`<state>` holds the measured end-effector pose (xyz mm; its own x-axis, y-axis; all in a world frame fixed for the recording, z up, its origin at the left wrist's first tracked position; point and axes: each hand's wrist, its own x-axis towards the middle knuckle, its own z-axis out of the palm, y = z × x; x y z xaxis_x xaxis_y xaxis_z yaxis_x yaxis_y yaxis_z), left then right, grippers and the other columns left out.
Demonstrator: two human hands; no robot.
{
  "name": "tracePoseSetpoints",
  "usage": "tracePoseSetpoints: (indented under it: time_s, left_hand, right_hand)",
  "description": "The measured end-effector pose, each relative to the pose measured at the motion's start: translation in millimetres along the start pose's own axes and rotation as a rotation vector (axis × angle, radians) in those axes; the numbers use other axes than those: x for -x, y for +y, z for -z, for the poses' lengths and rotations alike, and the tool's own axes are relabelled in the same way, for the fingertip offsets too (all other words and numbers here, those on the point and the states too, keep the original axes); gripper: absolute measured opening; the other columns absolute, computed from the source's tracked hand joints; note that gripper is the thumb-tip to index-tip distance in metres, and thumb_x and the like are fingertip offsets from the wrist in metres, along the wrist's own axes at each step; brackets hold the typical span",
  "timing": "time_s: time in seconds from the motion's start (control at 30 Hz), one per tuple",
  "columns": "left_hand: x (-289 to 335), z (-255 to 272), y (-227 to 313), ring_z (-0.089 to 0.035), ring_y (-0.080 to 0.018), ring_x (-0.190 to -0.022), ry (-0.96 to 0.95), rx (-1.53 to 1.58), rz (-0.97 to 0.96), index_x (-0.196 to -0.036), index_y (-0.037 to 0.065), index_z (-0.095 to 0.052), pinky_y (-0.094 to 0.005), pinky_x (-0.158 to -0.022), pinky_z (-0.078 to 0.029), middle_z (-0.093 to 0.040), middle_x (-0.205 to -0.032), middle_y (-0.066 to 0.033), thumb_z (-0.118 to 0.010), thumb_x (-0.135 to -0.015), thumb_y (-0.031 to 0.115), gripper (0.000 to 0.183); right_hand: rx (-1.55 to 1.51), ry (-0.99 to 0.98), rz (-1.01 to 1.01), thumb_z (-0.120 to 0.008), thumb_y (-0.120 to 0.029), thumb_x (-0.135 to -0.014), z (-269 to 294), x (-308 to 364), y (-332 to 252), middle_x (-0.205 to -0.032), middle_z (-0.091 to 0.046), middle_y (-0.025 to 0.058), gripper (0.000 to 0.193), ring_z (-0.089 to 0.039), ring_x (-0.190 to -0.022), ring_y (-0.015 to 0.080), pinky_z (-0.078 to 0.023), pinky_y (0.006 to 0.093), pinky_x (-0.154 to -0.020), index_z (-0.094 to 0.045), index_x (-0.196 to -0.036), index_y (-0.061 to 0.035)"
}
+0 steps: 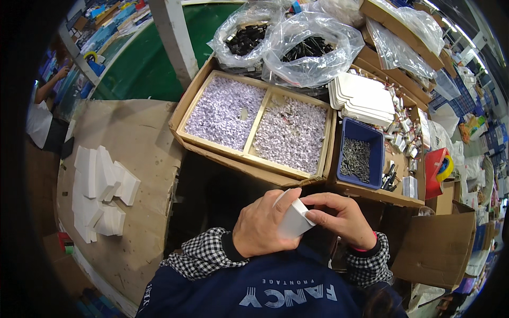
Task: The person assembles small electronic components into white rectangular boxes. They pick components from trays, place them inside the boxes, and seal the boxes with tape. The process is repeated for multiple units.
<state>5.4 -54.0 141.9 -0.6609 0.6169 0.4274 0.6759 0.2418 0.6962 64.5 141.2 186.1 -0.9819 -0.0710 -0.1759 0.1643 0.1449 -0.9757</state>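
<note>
Close to my body, my left hand [263, 225] is wrapped round a small white box [295, 221], which is tilted with one narrow end toward the right. The fingers and thumb of my right hand [342, 218] are bent and pressed together at that end of the box, touching its edge. Whether a small part sits between these fingertips is too small to tell. On the brown board to the left lies a loose pile of similar white boxes [98, 185], apart from both hands.
Ahead stands a divided wooden tray [254, 127] of small pale pieces. Beside it are a blue bin [383, 159] of screws, stacked white plates [363, 98] and small metal parts. Clear bags [313, 71] hold black parts. An opened carton [437, 244] is at right. Another person [45, 114] is at far left.
</note>
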Motion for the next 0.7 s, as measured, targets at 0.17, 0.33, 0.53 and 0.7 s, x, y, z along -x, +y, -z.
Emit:
tracePoseSetpoints:
  time_s: [0.17,0.33,0.53,0.7]
  left_hand:
    - [-0.6,0.3,0.0,-0.063,-0.0306,-0.085,-0.045,0.0,-0.029,-0.135,0.009,-0.043,-0.0364,-0.07,-0.055,-0.055,-0.105,-0.0135,-0.08,-0.057,0.024,0.088]
    - [0.2,1.3,-0.4,-0.063,-0.0307,-0.086,-0.103,0.057,-0.01,-0.136,0.009,-0.041,-0.0364,-0.071,-0.055,-0.055,-0.106,-0.0139,-0.08,-0.056,0.023,0.09]
    - [-1.2,-0.4,-1.7,-0.063,-0.0314,-0.086,-0.043,-0.007,-0.042,-0.136,0.008,-0.041,-0.0364,-0.072,-0.054,-0.055,-0.107,-0.014,-0.081,-0.056,0.024,0.09]
    - [-4.5,-3.8,-2.6,-0.063,-0.0311,-0.087,0.031,-0.104,-0.054,-0.136,0.01,-0.041,-0.036,-0.073,-0.054,-0.055,-0.109,-0.0139,-0.082,-0.056,0.024,0.091]
  right_hand:
    - [-0.107,-0.035,-0.194,-0.067,-0.015,-0.09,3.0,5.3,-1.5,-0.095,-0.069,0.0024,0.031,-0.06,-0.079,0.0048,-0.05,0.0201,-0.069,-0.064,-0.117,0.0]
    - [-0.024,-0.042,-0.125,-0.067,-0.014,-0.089,5.0,5.5,0.4,-0.094,-0.069,0.0037,0.029,-0.061,-0.078,0.0052,-0.051,0.0212,-0.071,-0.065,-0.115,0.0007]
    - [0.006,0.035,-0.107,-0.067,-0.013,-0.089,-2.3,5.3,0.5,-0.093,-0.069,0.0051,0.029,-0.063,-0.079,0.0082,-0.051,0.0218,-0.072,-0.065,-0.115,-0.0001]
    - [0.035,0.13,-0.019,-0.063,-0.01,-0.091,-11.3,7.2,3.4,-0.097,-0.069,0.0073,0.029,-0.063,-0.082,0.0094,-0.052,0.0222,-0.07,-0.064,-0.119,-0.0012]
